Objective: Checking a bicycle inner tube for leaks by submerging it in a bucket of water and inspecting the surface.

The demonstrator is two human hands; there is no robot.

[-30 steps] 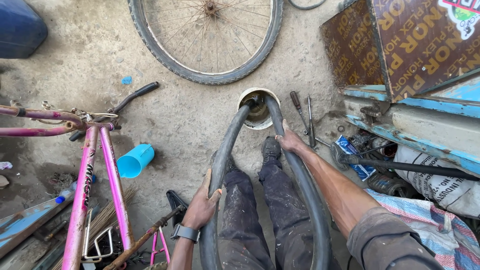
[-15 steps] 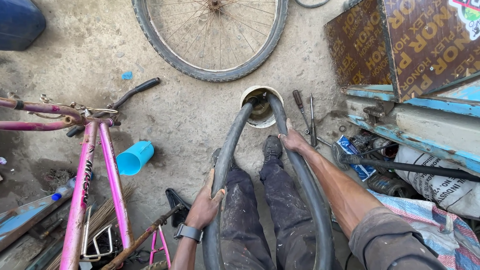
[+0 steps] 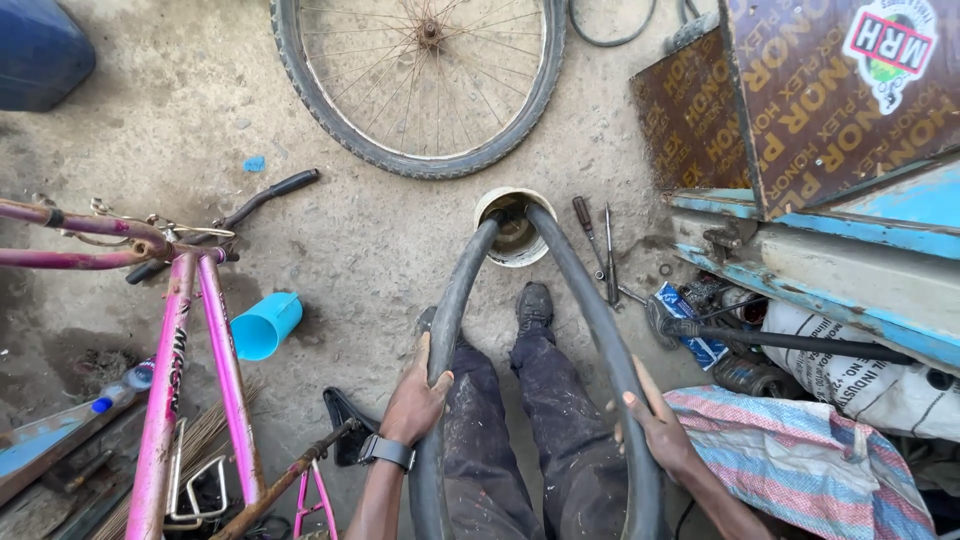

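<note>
A black rubber inner tube (image 3: 470, 270) loops over my legs, its far end dipping into a white bucket (image 3: 488, 204) on the ground ahead. My left hand (image 3: 415, 400), with a dark watch at the wrist, grips the tube's left side. On the right side of the tube, near my knee, my right hand (image 3: 655, 430) is wrapped around it. My dark trousers and shoes lie inside the loop.
A spoked bicycle wheel (image 3: 420, 90) lies beyond the bucket. A pink bicycle frame (image 3: 170, 350) stands at left beside a blue plastic cup (image 3: 265, 325). Screwdrivers (image 3: 598, 240) lie right of the bucket. Brown boards, a blue wooden box and sacks crowd the right.
My right hand has slid back along the tube from near the shoe to beside my knee. The left hand stays on the tube's left side.
</note>
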